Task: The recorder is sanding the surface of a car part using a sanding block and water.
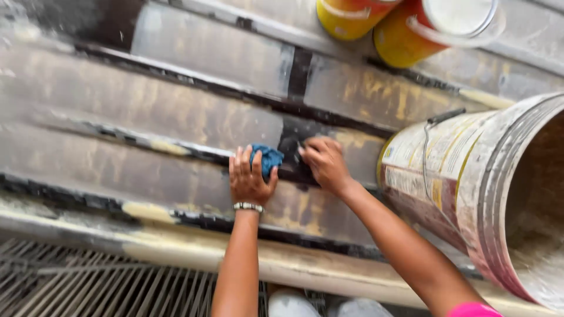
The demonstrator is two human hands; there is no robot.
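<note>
My left hand [249, 179] presses a crumpled blue cloth [269, 158] against a worn, paint-stained panelled surface [176, 117]. A beaded bracelet [248, 206] sits on that wrist. My right hand [324, 163] rests just right of the cloth, fingertips bent against a dark groove [291, 155] in the surface; whether it holds a small tool I cannot tell. The two hands are close together, nearly touching.
A large dusty paint bucket [470, 188] with a wire handle stands at the right, close to my right forearm. Two yellow-and-red paint cans [405, 41] sit at the top. A metal grating [88, 282] lies at the lower left. Pale shoes [294, 305] show at the bottom.
</note>
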